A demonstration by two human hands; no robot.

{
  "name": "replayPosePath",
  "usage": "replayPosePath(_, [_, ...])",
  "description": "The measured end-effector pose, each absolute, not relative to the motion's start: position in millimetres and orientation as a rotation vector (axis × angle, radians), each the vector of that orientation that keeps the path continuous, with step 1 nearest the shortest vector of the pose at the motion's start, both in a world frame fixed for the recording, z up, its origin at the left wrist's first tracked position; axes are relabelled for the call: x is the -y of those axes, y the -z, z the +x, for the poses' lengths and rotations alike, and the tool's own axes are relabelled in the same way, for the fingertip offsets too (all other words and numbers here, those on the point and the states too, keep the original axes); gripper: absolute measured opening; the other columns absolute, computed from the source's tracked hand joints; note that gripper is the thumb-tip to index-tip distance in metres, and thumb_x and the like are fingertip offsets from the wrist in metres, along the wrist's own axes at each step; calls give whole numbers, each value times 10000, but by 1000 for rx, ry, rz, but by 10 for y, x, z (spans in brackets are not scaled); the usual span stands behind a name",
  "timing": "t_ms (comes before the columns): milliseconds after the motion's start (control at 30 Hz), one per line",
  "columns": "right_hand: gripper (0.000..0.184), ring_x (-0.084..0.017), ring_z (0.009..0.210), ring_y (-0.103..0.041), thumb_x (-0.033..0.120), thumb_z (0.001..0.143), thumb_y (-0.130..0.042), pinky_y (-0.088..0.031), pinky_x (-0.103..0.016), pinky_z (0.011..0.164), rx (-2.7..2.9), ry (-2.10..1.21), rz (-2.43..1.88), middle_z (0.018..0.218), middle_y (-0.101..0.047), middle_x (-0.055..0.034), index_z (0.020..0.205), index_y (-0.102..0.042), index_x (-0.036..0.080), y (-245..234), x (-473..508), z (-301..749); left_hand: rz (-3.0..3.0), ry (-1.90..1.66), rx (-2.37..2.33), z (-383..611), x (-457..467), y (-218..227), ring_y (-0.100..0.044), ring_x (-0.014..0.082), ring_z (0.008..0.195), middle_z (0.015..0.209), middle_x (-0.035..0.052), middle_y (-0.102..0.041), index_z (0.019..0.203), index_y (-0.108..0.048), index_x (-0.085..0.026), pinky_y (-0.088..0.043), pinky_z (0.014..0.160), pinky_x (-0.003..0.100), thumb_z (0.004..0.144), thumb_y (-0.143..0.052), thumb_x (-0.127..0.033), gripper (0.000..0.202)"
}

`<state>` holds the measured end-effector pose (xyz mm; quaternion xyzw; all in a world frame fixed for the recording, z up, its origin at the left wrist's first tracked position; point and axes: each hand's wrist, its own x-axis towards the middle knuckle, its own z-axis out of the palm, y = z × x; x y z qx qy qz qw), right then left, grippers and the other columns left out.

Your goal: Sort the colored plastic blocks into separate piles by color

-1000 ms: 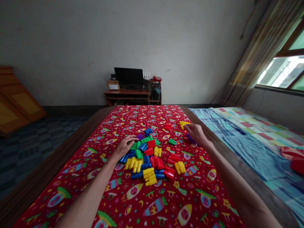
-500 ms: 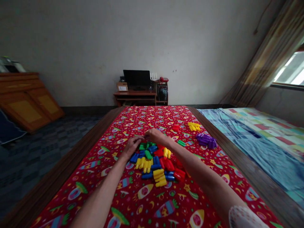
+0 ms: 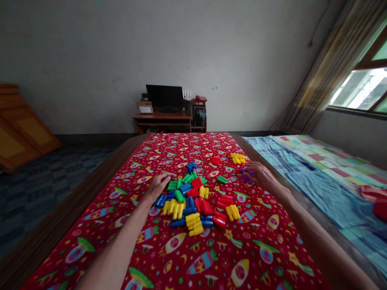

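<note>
Having left the block pile (image 3: 190,202), your right hand (image 3: 262,175) partly covers purple blocks (image 3: 248,179) at the pile's two o'clock, its grip unclear; your left hand (image 3: 157,186), at ten, looks loosely open, empty. The pile now shows no purple.

Pale grey wall (image 3: 102,60), small dark marks. Blue-grey checkered floor (image 3: 84,161). Low reddish-brown wooden desk (image 3: 163,117) near wall, bearing black flat-screen monitor (image 3: 165,96), small brown cardboard box (image 3: 145,107), red telephone (image 3: 200,98). Orange-brown wooden cabinet (image 3: 27,125), far left. Brown-framed window (image 3: 359,89), right, admitting daylight; long beige-brown patterned curtain (image 3: 317,80) beside it. Multicoloured checked bedding (image 3: 326,155), right. Room otherwise dim.
</note>
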<state>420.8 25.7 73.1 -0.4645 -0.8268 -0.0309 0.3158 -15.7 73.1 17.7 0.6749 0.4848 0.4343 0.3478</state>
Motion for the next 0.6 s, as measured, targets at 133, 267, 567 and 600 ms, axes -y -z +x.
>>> replayPosePath(133, [235, -231, 814, -660, 409, 832, -606, -513, -363, 843, 2155, 110, -1383, 776, -705, -96, 776, -717, 210, -594, -239, 4393, 1743, -1130, -1266, -145, -702, -207, -704, 247, 831, 862, 60, -766, 932, -727, -176, -550, 767, 348, 777, -558, -453, 359])
replayPosePath(267, [258, -220, 828, -667, 321, 888, -516, -499, -317, 797, 2065, 143, -1385, 840, -730, -108, 873, -740, 193, -593, -252, 4145, 1746, -1126, -1257, -148, -721, -183, -705, 250, 834, 859, 67, -764, 929, -727, -172, -549, 760, 346, 778, -556, -445, 356])
replayPosePath(567, [267, -165, 734, -671, 220, 882, -552, -465, -236, 679, 2261, -274, -1147, 884, -752, -79, 1082, -721, 166, -814, -435, 2889, 1772, -1119, -1250, -178, -769, -137, -707, 253, 848, 866, 66, -765, 909, -722, -178, -548, 754, 348, 772, -562, -466, 357])
replayPosePath(600, [281, -168, 770, -672, 190, 875, -556, -467, -239, 702, 2293, -276, -1124, 920, -749, -87, 1110, -709, 164, -831, -519, 2753, 1779, -1117, -1255, -181, -772, -136, -706, 253, 847, 863, 64, -765, 906, -724, -181, -548, 754, 348, 771, -564, -469, 356])
